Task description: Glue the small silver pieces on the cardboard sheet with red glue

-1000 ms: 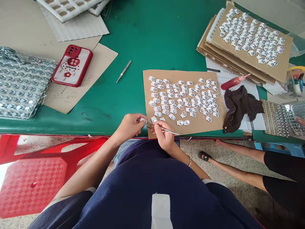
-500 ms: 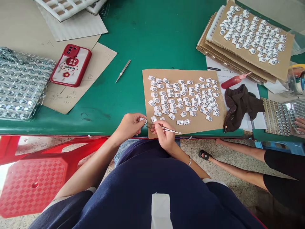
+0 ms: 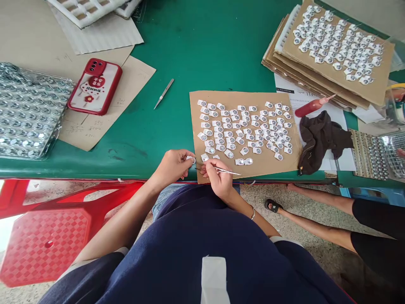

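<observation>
Between the thumb and fingers of my left hand (image 3: 175, 166) is a small round silver piece on a white paper tab (image 3: 191, 160). My right hand (image 3: 219, 178) is closed around metal tweezers (image 3: 228, 171), whose tips point left toward that piece; whether they touch it I cannot tell. Both hands are at the table's front edge, by the lower left corner of a brown cardboard sheet (image 3: 218, 171). Rows of similar tabbed pieces (image 3: 229, 153) lie on the sheet, a few of them partly hidden by my right hand.
A craft knife (image 3: 163, 93) and a red-cased phone (image 3: 95, 87) lie left on the green table (image 3: 202, 46). At left is a tray of silver pieces (image 3: 25, 114). To the right are stacked cardboard sheets (image 3: 335, 55), a red bottle (image 3: 311, 108), dark cloth (image 3: 322, 139) and another person's legs (image 3: 322, 211).
My hands stay almost where they were, with the tabbed piece and tweezers still held. The other person's hand at the far right has drawn mostly out of view.
</observation>
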### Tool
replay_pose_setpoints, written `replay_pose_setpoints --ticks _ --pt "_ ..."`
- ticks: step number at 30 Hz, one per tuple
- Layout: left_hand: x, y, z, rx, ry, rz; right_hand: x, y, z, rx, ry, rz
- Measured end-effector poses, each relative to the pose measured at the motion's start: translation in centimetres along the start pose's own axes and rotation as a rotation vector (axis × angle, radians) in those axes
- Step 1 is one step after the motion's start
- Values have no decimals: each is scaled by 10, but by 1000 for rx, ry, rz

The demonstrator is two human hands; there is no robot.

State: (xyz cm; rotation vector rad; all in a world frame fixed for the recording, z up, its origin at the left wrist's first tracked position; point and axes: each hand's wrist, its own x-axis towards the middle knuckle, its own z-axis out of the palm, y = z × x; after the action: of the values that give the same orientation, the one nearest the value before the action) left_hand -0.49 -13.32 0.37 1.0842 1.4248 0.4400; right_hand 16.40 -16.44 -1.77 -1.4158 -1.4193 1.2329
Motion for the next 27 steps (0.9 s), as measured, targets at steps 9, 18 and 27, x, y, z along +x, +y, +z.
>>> replay_pose_setpoints --ticks 9,18,27 --pt "2 4 0 -15 6 -26 -2 0 2 69 41 22" --pt "1 5 0 -24 -3 -39 -1 1 2 -24 16 4" --pt "1 7 -1 -32 -3 -55 -3 6 2 -67 20 -10"
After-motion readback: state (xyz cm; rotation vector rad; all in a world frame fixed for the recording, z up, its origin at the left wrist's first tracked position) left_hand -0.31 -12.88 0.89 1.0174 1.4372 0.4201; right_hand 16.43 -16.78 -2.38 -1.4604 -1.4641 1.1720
